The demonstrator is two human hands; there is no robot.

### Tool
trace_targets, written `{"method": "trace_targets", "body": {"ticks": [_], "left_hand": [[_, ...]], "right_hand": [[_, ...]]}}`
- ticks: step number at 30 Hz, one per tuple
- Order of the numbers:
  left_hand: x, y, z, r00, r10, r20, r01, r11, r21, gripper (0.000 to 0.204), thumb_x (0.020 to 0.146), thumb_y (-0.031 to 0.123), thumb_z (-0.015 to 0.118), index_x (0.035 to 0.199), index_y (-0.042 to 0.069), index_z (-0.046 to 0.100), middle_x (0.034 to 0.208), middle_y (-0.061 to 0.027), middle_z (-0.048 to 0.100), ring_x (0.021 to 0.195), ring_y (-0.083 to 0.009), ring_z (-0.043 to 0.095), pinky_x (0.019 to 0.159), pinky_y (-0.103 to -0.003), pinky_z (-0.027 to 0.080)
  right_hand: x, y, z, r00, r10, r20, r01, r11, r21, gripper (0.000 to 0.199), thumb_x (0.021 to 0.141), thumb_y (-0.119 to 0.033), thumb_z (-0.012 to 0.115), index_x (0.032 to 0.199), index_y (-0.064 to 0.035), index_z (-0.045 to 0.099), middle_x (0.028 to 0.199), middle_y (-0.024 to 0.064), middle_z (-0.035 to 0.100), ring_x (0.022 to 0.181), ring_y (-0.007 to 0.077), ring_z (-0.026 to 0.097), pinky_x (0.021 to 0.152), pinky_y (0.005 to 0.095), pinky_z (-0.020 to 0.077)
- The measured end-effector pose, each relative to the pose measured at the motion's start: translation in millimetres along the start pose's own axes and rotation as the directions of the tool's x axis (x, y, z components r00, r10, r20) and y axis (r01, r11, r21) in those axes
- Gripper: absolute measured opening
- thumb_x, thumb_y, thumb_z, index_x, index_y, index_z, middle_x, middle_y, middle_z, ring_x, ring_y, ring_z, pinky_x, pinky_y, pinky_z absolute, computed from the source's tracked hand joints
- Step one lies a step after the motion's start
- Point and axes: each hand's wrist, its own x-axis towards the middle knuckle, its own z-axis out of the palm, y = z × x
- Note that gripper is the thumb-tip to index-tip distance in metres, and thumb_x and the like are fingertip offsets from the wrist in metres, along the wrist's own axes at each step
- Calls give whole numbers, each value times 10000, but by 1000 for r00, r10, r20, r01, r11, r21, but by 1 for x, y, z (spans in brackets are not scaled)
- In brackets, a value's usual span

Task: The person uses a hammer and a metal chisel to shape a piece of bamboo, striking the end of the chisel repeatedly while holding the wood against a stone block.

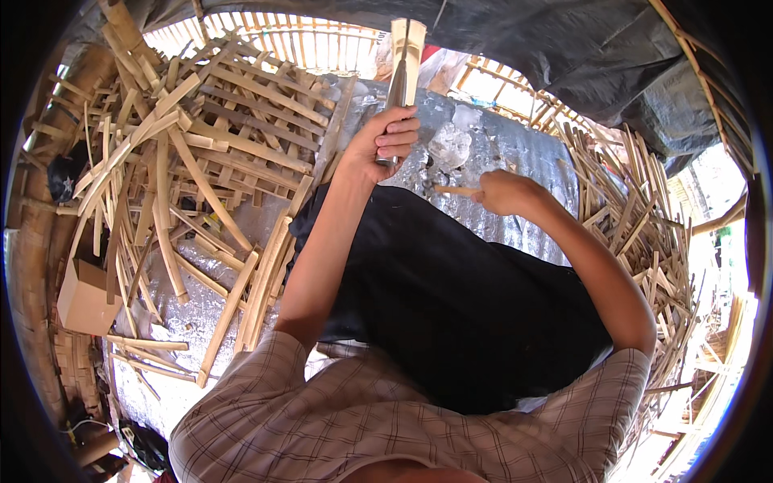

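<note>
My left hand (pixel 385 138) is raised in front of me, its fingers wrapped round a split bamboo piece (pixel 409 50). The bamboo stands upright, pale and wide at its top. Along it runs a dark grey narrow strip; whether this is a blade or part of the bamboo I cannot tell. Lower and to the right, my right hand (pixel 509 193) is closed round a short light wooden stick (pixel 454 190) that points left. The hidden end of the stick lies inside the fist. Black cloth (pixel 451 298) covers my lap just below both hands.
Bamboo strips (pixel 173 193) lie piled and crossed on the left. More thin strips (pixel 632 217) are heaped on the right. A cardboard box (pixel 84 298) sits at the far left. Silvery sheeting (pixel 531 161) covers the ground ahead, with a crumpled clear plastic piece (pixel 449 145) on it.
</note>
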Motion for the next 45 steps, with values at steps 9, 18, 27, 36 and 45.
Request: {"method": "trace_targets", "body": {"ticks": [9,18,27,36,45], "left_hand": [[12,14,-12,999,-25,-44,28,998,64,234,1025,105,553,812,83,459,603,65,376,384,7,292,293,-141,255],[50,27,-1,992,-21,-123,30,997,72,243,999,84,582,801,101,442,597,70,372,389,8,285,300,-152,224],[90,38,-14,994,-64,-91,75,990,118,256,1015,77,555,796,82,423,604,61,377,384,9,289,299,-138,248],[92,25,-8,997,-79,-21,81,978,191,230,999,80,581,807,86,453,589,75,384,384,16,282,309,-130,230],[116,-3,-14,983,-177,42,169,974,154,182,974,52,608,880,53,451,601,64,390,404,18,306,318,-138,229]], "right_hand": [[84,34,70,981,-20,191,49,988,-146,318,858,-179,615,1101,-12,733,1078,201,731,980,340,719,841,455,569],[150,30,65,936,-34,352,144,946,-291,275,829,-114,611,1052,-48,759,972,152,743,862,294,727,726,433,565],[183,38,92,966,-78,248,143,955,-258,311,853,-138,622,1127,-46,736,1063,149,732,945,302,727,781,444,578],[147,73,161,993,-119,-17,116,987,-112,247,905,-107,562,1088,33,649,975,209,717,904,388,725,773,516,573],[87,104,237,992,-114,-60,109,991,-83,220,943,-95,509,1134,14,515,942,247,676,839,446,700,749,556,560]]}}
